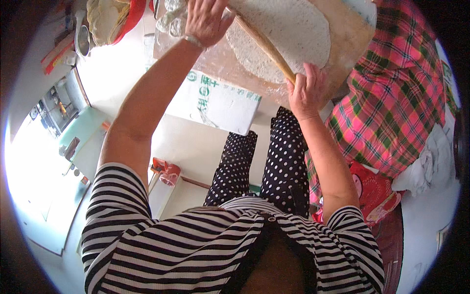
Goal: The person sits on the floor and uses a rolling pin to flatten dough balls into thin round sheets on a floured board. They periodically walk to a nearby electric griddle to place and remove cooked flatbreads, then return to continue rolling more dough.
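Note:
A wooden rolling pin [265, 45] lies slantwise over a wide, thin sheet of floured dough [299, 27]. My right hand [306, 90] grips its near end, with some fingers lifted and blurred. At the far end is my left hand [207, 22], its thumb beside the pin and its fingertips cut off by the top edge of the view. That hand covers the pin's tip. Under the dough is a flour-dusted wooden board [343, 47]. Several floured dough pieces [174, 22] sit just left of my left hand.
A white foam box [227, 106] with green print stands under the board's near edge. Pink plaid cloth [393, 110] drapes at the right, beside a red bag [371, 183]. Upper left are a red basin [132, 22] and a metal ladle [83, 40].

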The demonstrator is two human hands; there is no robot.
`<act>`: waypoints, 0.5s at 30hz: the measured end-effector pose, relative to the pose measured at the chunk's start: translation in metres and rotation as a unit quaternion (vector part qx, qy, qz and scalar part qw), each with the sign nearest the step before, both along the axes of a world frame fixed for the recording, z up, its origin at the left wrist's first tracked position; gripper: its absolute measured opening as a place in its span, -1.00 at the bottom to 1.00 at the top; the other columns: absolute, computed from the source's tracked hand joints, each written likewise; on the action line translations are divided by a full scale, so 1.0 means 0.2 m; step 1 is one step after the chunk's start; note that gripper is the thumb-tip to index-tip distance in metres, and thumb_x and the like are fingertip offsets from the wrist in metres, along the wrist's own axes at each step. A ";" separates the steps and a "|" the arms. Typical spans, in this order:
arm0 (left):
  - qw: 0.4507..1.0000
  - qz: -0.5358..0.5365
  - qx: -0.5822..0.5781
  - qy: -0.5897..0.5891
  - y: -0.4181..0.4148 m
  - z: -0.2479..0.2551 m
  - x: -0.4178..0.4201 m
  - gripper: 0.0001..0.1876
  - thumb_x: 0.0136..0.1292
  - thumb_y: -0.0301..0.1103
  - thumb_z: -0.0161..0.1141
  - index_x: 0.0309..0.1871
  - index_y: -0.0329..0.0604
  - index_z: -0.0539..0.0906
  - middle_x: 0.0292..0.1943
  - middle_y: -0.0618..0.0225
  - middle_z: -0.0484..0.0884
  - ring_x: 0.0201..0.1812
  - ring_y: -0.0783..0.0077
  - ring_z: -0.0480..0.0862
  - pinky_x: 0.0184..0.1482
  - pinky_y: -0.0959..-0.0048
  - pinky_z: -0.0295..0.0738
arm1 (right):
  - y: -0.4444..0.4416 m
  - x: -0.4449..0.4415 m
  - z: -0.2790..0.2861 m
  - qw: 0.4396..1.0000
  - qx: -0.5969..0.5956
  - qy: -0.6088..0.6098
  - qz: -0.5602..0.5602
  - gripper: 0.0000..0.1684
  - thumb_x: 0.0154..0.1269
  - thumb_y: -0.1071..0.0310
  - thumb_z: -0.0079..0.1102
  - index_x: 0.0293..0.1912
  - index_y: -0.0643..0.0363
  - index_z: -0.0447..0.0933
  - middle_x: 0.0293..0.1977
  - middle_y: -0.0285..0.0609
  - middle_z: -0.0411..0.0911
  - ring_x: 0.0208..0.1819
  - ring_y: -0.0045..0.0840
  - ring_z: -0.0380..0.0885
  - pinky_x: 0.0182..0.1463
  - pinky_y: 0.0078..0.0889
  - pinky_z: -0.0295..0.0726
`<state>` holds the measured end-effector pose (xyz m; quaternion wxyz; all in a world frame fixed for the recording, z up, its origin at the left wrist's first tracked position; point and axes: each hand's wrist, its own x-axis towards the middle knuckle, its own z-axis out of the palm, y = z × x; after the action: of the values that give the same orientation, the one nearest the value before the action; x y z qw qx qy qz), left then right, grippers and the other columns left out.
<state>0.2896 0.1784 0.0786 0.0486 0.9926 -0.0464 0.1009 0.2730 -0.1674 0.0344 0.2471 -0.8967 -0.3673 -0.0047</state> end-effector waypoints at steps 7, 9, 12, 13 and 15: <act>0.987 -0.054 -0.019 0.147 -0.18 -0.24 0.07 -0.28 0.38 -0.10 0.12 0.55 -0.04 0.17 0.55 0.11 0.12 0.58 0.09 0.05 0.56 -0.05 -0.16 | -0.11 -0.10 0.01 1.000 -0.008 0.013 0.017 -0.62 0.21 0.20 0.35 -0.15 0.19 0.40 0.29 0.00 0.27 0.31 -0.02 0.29 0.35 0.30 0.22; 0.996 -0.065 0.008 0.066 -0.16 -0.21 -0.02 -0.37 0.40 -0.06 0.10 0.48 -0.02 0.31 0.46 0.19 0.33 0.51 0.11 0.24 0.50 -0.07 0.05 | -0.09 -0.19 -0.03 0.999 -0.029 0.019 0.001 -0.61 0.21 0.18 0.35 -0.14 0.19 0.41 0.31 0.00 0.26 0.32 0.00 0.28 0.38 0.33 0.19; 0.986 -0.004 0.021 0.163 -0.12 -0.20 -0.38 -0.36 0.46 -0.03 0.05 0.55 0.11 0.20 0.55 0.32 0.17 0.57 0.22 0.11 0.56 -0.06 -0.06 | -0.04 -0.36 -0.07 0.997 -0.027 0.069 0.032 -0.55 0.17 0.11 0.37 -0.10 0.18 0.44 0.34 0.06 0.27 0.36 0.06 0.24 0.41 0.44 0.08; 0.983 0.013 0.030 0.178 -0.12 -0.19 -0.43 -0.35 0.46 -0.02 0.06 0.55 0.14 0.19 0.56 0.37 0.16 0.57 0.26 0.10 0.57 -0.03 -0.07 | -0.04 -0.40 -0.07 0.996 -0.039 0.077 0.031 -0.54 0.14 0.11 0.39 -0.10 0.18 0.47 0.33 0.08 0.29 0.36 0.06 0.25 0.41 0.46 0.07; 0.993 0.001 0.004 0.121 -0.17 -0.25 -0.27 -0.34 0.46 0.01 0.04 0.57 0.15 0.17 0.57 0.34 0.14 0.59 0.24 0.07 0.57 -0.06 -0.10 | -0.05 -0.31 -0.10 0.999 -0.034 0.038 -0.012 -0.52 0.16 0.08 0.38 -0.07 0.17 0.47 0.34 0.08 0.29 0.37 0.05 0.24 0.41 0.46 0.07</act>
<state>0.2351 0.1441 0.0292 0.0495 0.9978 -0.0394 -0.0205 0.2104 -0.1770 0.0151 0.2302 -0.9085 -0.3466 0.0388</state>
